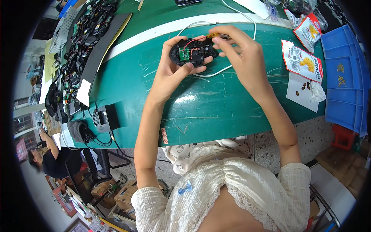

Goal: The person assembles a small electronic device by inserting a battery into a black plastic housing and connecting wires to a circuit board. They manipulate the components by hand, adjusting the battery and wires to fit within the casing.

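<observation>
My left hand (167, 75) is closed around an opened black plastic housing (198, 58), thumb on its near edge and fingers beneath. Inside it shows a small green circuit board (185, 54) with thin red wires running from it. At the housing's far right, my right hand (245, 52) pinches a small amber-yellow piece (212, 35), to which a red wire seems to lead. Its exact kind is unclear, partly covered by the fingers. A white cable (221, 71) loops over the green tabletop (208, 104) behind and below both hands.
Red-and-white snack bags (303, 62) and a paper with dark bits (299, 92) lie at right, beside a blue crate (344, 81). A black box with cables (106, 118) stands at left, near heaped black device parts (83, 42). Another person (54, 158) is far left.
</observation>
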`<state>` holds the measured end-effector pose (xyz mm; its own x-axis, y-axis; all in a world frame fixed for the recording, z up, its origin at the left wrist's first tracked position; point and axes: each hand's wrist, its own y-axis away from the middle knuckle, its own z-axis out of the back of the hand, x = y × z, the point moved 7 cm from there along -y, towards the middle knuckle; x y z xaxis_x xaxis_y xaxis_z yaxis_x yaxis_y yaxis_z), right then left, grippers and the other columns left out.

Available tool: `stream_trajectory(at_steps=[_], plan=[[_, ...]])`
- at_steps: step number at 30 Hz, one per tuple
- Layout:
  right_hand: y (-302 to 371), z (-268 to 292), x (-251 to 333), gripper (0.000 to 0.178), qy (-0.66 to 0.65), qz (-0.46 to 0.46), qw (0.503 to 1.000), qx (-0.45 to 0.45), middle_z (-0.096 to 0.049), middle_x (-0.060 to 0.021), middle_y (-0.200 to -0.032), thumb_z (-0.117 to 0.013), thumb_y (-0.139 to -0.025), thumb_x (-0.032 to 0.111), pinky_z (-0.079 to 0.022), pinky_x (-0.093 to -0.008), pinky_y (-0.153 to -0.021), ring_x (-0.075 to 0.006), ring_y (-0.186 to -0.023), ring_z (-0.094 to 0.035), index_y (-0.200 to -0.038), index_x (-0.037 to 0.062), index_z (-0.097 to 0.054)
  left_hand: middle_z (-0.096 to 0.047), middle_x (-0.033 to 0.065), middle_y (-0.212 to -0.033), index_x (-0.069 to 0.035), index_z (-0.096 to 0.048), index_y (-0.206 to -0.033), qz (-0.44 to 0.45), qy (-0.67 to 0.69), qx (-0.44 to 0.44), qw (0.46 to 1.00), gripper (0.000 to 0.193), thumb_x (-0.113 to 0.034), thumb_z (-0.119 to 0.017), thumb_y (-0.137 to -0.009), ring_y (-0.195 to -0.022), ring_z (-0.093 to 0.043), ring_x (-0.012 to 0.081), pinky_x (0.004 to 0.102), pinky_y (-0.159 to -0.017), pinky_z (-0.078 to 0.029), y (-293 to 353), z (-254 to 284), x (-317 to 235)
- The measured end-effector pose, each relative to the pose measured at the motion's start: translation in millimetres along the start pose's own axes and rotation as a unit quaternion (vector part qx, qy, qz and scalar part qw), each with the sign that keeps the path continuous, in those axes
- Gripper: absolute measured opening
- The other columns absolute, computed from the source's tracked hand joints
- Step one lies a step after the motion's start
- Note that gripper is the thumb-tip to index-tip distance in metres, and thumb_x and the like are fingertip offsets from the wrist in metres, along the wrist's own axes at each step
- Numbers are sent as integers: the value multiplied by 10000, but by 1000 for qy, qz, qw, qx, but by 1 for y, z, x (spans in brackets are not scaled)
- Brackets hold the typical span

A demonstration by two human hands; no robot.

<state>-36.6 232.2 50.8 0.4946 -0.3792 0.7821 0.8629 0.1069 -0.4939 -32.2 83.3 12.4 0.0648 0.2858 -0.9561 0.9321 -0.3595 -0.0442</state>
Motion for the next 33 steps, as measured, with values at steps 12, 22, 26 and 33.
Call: stream_trajectory(at_steps=[12,22,26,33], plan=[[4,-11,16,140,58,83,995,4,-602,-102,-824,-590,-820,56,-479,-364,-627,-270,-729,-593,-959,41,-601,-487,178,-1198,-66,-273,-1300,9,5,28,1000,580,47,-446,-758,-1045,-581,320,415,-867,-529,0,-2,7],[4,-14,13,99,40,91,995,1,-567,-94,-830,-588,-825,53,-494,-334,-622,-239,-760,-578,-916,19,-607,-486,165,-1195,-63,-287,-1301,19,11,43,999,590,18,-488,-753,-1061,-560,295,433,-845,-540,2,-8,10],[2,-14,9,110,9,56,998,3,-563,-97,-830,-585,-829,47,-510,-325,-624,-232,-767,-580,-934,13,-596,-461,181,-1224,-81,-237,-1311,19,32,56,998,588,141,-377,-785,-1057,-584,318,384,-877,-531,2,-9,9],[3,-14,11,86,46,89,995,10,-570,-89,-819,-600,-812,49,-480,-340,-644,-241,-768,-569,-889,9,-603,-472,165,-1198,-58,-282,-1308,15,14,40,999,599,29,-480,-749,-1065,-554,293,437,-853,-538,3,-8,8]])
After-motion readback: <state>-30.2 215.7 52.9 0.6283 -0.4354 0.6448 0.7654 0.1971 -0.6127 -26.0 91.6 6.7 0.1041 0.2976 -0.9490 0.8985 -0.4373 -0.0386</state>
